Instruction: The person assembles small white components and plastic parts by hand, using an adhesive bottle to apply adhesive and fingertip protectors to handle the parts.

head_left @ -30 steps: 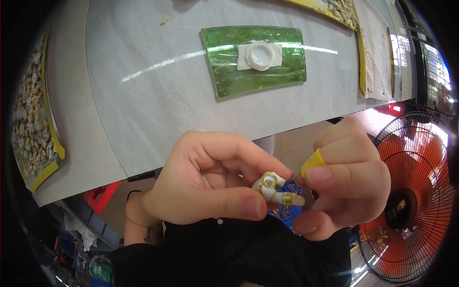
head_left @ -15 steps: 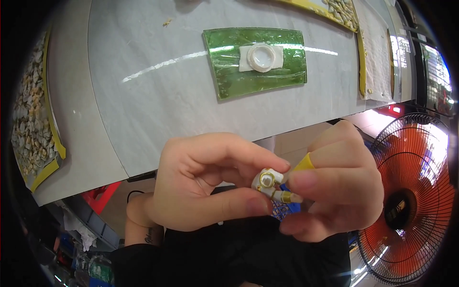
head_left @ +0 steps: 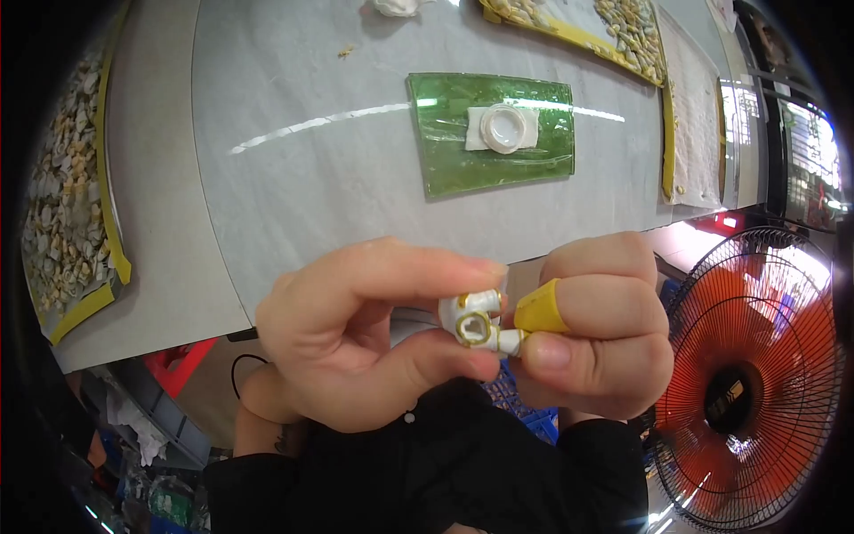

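Between my two hands is a small white piece with gold trim; it has a gold-ringed round spot and a short stub sticking out to the right. My left hand pinches its left part between thumb and forefinger. My right hand is closed, its thumb and wrapped forefinger on the end of the stub. A yellow finger cover sits on that forefinger. Beyond the hands, a small round white dish rests on a white pad over a green glass slab.
Yellow-edged trays of small white and gold pieces stand at the left and far right. A white-lined tray lies at the right. An orange-bladed fan stands beside the grey table. A white lump lies at the far edge.
Both hands have moved left with the white piece, which has turned. My right thumb and forefinger have come closer together at its stub. The view has shifted slightly.
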Tool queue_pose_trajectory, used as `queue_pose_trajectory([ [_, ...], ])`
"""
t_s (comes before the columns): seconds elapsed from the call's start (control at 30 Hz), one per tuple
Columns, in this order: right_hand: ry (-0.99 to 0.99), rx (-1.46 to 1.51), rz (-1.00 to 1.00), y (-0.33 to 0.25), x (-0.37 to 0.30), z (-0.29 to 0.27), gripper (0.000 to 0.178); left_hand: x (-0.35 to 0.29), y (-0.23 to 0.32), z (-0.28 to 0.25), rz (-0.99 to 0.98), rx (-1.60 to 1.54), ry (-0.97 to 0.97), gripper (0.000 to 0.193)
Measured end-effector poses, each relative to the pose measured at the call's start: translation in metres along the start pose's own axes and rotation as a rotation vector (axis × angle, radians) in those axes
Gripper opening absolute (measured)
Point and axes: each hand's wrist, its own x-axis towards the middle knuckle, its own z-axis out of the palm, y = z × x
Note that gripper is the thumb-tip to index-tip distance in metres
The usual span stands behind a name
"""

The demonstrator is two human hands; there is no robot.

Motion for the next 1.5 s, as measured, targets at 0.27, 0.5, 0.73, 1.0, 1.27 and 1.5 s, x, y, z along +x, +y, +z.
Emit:
queue_pose_trajectory([
  [0.27, 0.076, -0.172, -0.431, 0.018, 0.004, 0.008, 0.026, 0.002, 0.013, 0.006, -0.567, -0.599, 0.269, 0.048],
  [0.5, -0.149, -0.138, 0.199, 0.031, 0.029, -0.045, 0.014, 0.004, 0.020, -0.013, -0.382, -0.448, 0.270, 0.051],
  [0.73, -0.489, -0.336, 0.211, 0.052, 0.054, -0.034, 0.009, -0.003, 0.012, -0.018, -0.585, -0.639, 0.151, 0.050],
  [1.0, -0.465, -0.371, 0.140, 0.058, 0.050, -0.028, 0.005, -0.003, 0.012, -0.018, -0.585, -0.634, 0.154, 0.051],
  [1.27, -0.481, -0.218, 0.311, 0.051, 0.049, -0.028, 0.004, -0.006, 0.006, -0.016, -0.610, -0.643, 0.137, 0.051],
  [1.5, -0.159, 0.397, 0.522, 0.018, 0.038, -0.029, 0.014, -0.002, 0.009, -0.007, -0.767, -0.928, 0.019, 0.047],
])
